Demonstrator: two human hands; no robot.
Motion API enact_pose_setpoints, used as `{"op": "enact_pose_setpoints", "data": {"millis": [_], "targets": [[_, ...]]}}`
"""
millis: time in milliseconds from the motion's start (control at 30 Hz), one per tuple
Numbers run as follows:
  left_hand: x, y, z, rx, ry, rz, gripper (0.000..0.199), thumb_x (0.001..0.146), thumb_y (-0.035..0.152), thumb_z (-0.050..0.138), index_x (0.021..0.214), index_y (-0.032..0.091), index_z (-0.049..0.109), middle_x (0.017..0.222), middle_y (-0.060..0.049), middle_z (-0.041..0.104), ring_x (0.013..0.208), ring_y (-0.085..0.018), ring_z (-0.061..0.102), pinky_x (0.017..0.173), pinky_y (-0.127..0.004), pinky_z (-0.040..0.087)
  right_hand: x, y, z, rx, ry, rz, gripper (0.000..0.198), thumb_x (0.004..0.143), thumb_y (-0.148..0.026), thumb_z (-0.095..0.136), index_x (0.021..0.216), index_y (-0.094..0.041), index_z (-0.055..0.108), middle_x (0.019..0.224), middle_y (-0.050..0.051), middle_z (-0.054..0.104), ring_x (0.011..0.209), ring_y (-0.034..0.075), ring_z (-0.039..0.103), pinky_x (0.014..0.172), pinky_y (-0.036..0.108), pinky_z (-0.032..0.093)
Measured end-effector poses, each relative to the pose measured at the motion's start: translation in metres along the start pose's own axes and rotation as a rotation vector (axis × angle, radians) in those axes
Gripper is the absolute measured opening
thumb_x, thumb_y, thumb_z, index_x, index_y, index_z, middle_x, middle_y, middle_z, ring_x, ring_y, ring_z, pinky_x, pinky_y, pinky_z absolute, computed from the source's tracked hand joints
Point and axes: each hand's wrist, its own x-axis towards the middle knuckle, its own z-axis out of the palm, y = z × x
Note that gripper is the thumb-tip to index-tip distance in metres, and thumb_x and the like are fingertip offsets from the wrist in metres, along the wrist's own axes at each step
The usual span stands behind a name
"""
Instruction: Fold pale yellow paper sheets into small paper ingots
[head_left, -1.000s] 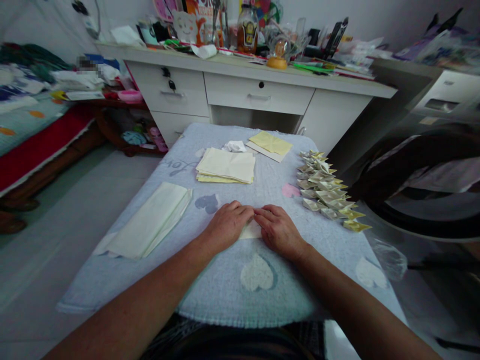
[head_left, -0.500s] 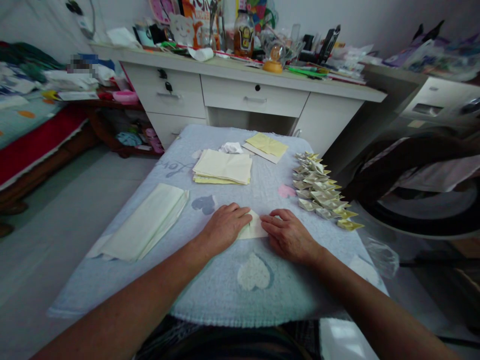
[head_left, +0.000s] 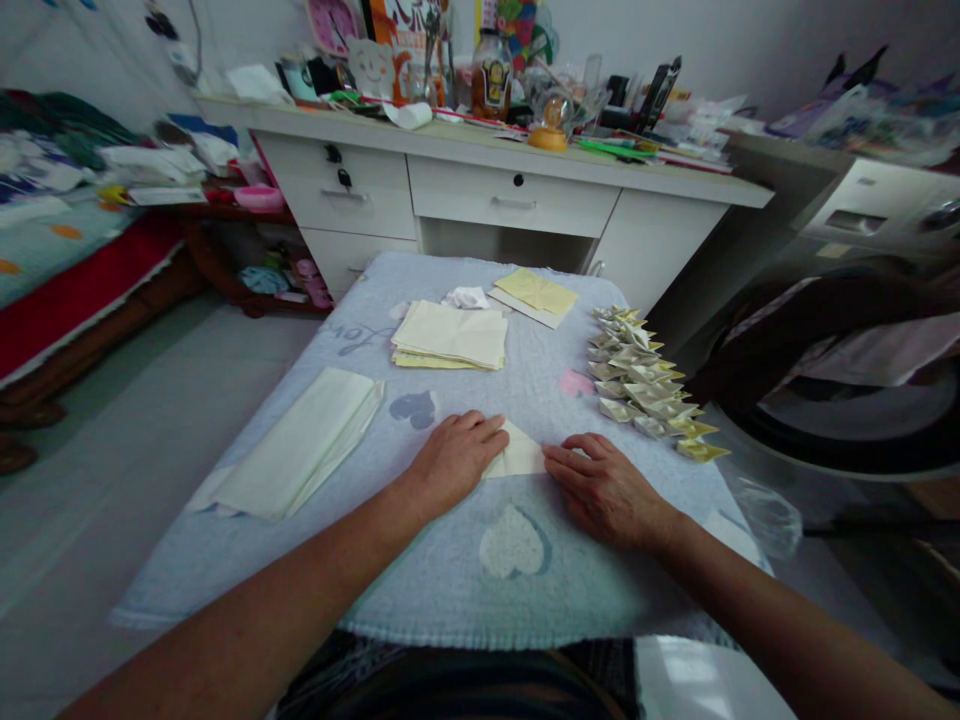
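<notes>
A small cream sheet of folded paper (head_left: 519, 452) lies on the cloth between my hands, its top coming to a point and its right side sloping down to a corner. Over its left part my left hand (head_left: 463, 450) rests with fingers close together, holding it against the cloth. My right hand (head_left: 600, 484) has its fingers closed at the lower right corner; the thumb is mostly hidden. Beyond them sits a stack of cream and yellow paper (head_left: 450, 335). Rows of several folded paper pieces with pointed ends (head_left: 649, 385) stand to the right.
A long folded whitish paper bundle (head_left: 296, 445) lies on the left of the blue cloth (head_left: 442, 600). Yellow sheets (head_left: 536, 292) and a crumpled white paper (head_left: 466, 298) are at the back. A white desk (head_left: 517, 180) stands behind, a washing machine (head_left: 862, 215) at the right.
My right hand has slid a little to the right and toward me along the paper, uncovering more of its sloping right side. My left hand stays on the paper. The view has shifted slightly.
</notes>
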Motion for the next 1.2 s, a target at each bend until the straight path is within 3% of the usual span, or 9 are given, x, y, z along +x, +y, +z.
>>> {"op": "enact_pose_setpoints", "data": {"millis": [100, 300, 400, 500, 600, 767, 933, 1067, 1200], "targets": [[-0.002, -0.001, 0.001, -0.006, -0.004, 0.007, 0.03, 0.089, 0.013, 0.05, 0.116, 0.022, 0.061, 0.136, -0.006, 0.057, 0.104, -0.023, 0.053, 0.079, -0.036, 0.045, -0.006, 0.0, -0.005, 0.019, 0.006, 0.0, 0.032, 0.076, -0.011, 0.055, 0.106, -0.015, 0.063, 0.117, 0.012, 0.064, 0.105, 0.027, 0.052, 0.092, 0.043, 0.042], [-0.005, -0.002, 0.004, -0.052, 0.008, -0.009, 0.036, 0.088, 0.01, 0.048, 0.12, 0.023, 0.059, 0.139, -0.004, 0.054, 0.106, -0.023, 0.05, 0.083, -0.037, 0.045, 0.008, 0.0, -0.017, 0.16, 0.037, 0.088, 0.01, 0.083, -0.016, 0.051, 0.08, -0.017, 0.061, 0.077, 0.007, 0.062, 0.079, 0.021, 0.054, 0.076, 0.036, 0.044], [-0.006, -0.004, 0.006, -0.111, 0.022, -0.034, 0.036, 0.088, 0.012, 0.048, 0.12, 0.024, 0.06, 0.139, -0.002, 0.054, 0.105, -0.022, 0.05, 0.087, -0.037, 0.045, 0.028, -0.002, -0.012, 0.217, 0.114, 0.15, 0.013, 0.085, -0.019, 0.056, 0.097, -0.015, 0.061, 0.093, 0.01, 0.063, 0.09, 0.022, 0.053, 0.081, 0.037, 0.045], [-0.007, -0.005, 0.008, -0.189, 0.044, -0.068, 0.044, 0.084, 0.008, 0.049, 0.125, 0.024, 0.058, 0.14, -0.002, 0.054, 0.106, -0.022, 0.048, 0.092, -0.038, 0.044, 0.046, -0.002, -0.001, 0.258, 0.08, 0.124, 0.037, 0.079, -0.027, 0.068, 0.113, -0.015, 0.057, 0.111, 0.013, 0.059, 0.101, 0.025, 0.051, 0.088, 0.04, 0.043], [-0.009, -0.008, 0.008, -0.278, 0.048, -0.083, 0.056, 0.077, 0.003, 0.049, 0.128, 0.023, 0.056, 0.141, -0.001, 0.053, 0.109, -0.022, 0.047, 0.097, -0.039, 0.043, 0.056, 0.001, 0.011, 0.281, 0.036, 0.1, 0.048, 0.075, -0.031, 0.073, 0.118, -0.018, 0.056, 0.112, 0.011, 0.056, 0.101, 0.025, 0.049, 0.088, 0.042, 0.042], [-0.01, -0.01, 0.003, -0.454, 0.1, -0.105, 0.056, 0.076, 0.002, 0.048, 0.127, 0.023, 0.056, 0.133, -0.001, 0.059, 0.111, -0.02, 0.049, 0.099, -0.038, 0.043, 0.058, 0.007, 0.016, 0.332, 0.012, 0.117, 0.043, 0.073, -0.027, 0.077, 0.111, -0.019, 0.06, 0.113, 0.009, 0.056, 0.102, 0.024, 0.048, 0.09, 0.039, 0.04], [-0.011, -0.011, -0.003, -0.536, 0.101, -0.073, 0.021, 0.081, 0.024, 0.063, 0.102, 0.022, 0.067, 0.125, -0.004, 0.064, 0.111, -0.022, 0.053, 0.098, -0.041, 0.043, 0.056, 0.007, 0.013, 0.388, 0.01, 0.123, 0.038, 0.076, -0.031, 0.074, 0.109, -0.02, 0.061, 0.113, 0.009, 0.057, 0.103, 0.024, 0.049, 0.091, 0.041, 0.038], [-0.011, -0.011, -0.002, -0.533, 0.102, -0.069, 0.035, 0.068, 0.037, 0.077, 0.098, 0.022, 0.066, 0.123, -0.005, 0.064, 0.11, -0.024, 0.054, 0.096, -0.042, 0.043, 0.055, 0.008, 0.015, 0.42, 0.04, 0.115, 0.033, 0.077, -0.032, 0.071, 0.107, -0.019, 0.063, 0.112, 0.01, 0.058, 0.104, 0.025, 0.051, 0.092, 0.041, 0.038], [-0.01, -0.008, -0.002, -0.509, 0.107, -0.081, 0.031, 0.068, 0.033, 0.077, 0.093, 0.021, 0.064, 0.121, -0.005, 0.064, 0.108, -0.024, 0.053, 0.096, -0.041, 0.042, 0.055, 0.008, 0.017, 0.468, 0.115, 0.103, 0.021, 0.081, -0.031, 0.067, 0.097, -0.018, 0.067, 0.109, 0.01, 0.061, 0.102, 0.023, 0.054, 0.091, 0.04, 0.039]]}}
